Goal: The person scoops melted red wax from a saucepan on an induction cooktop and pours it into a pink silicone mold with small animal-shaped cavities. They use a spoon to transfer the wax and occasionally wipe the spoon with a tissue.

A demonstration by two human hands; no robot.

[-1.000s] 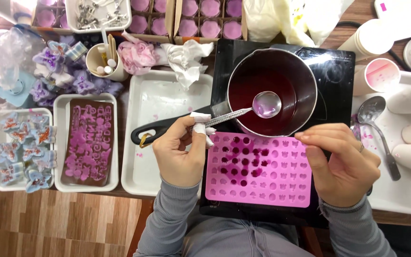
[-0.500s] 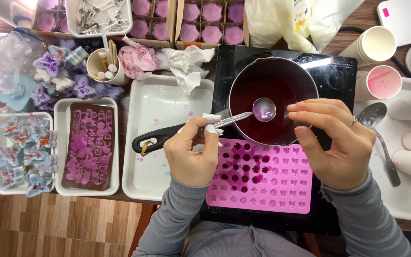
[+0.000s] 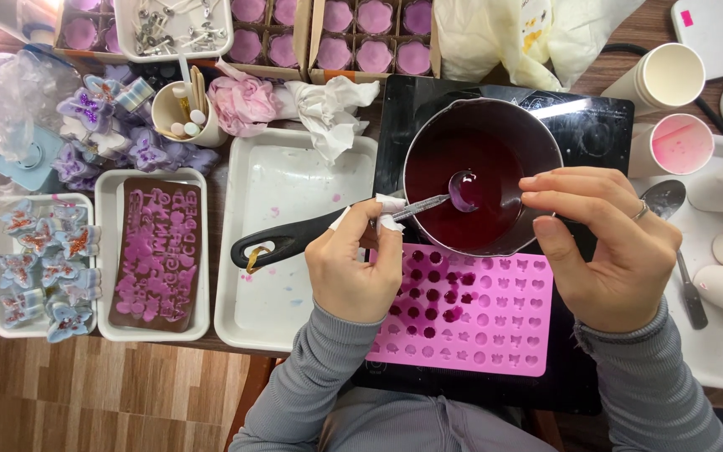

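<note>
My left hand (image 3: 353, 264) pinches the handle of a small metal spoon (image 3: 453, 194), whose bowl dips into dark purple liquid in a black-handled saucepan (image 3: 483, 172). My right hand (image 3: 600, 243) hovers by the pan's right rim with its fingers loosely curled, holding nothing. Just below the pan lies a pink silicone mould (image 3: 495, 314); several cavities on its left side are filled with dark purple liquid. The pan stands on a black hob (image 3: 604, 134).
A white tray (image 3: 274, 251) lies left of the pan. Further left are a tray with a brown mould (image 3: 156, 251) and a tray of butterfly pieces (image 3: 39, 268). Paper cups (image 3: 679, 142) and a large spoon (image 3: 671, 201) are at the right. Boxes of purple candles (image 3: 361, 33) are behind.
My right hand has risen from the pink mould to the pan's right rim. The spoon's bowl stays in the purple liquid, held by my left hand.
</note>
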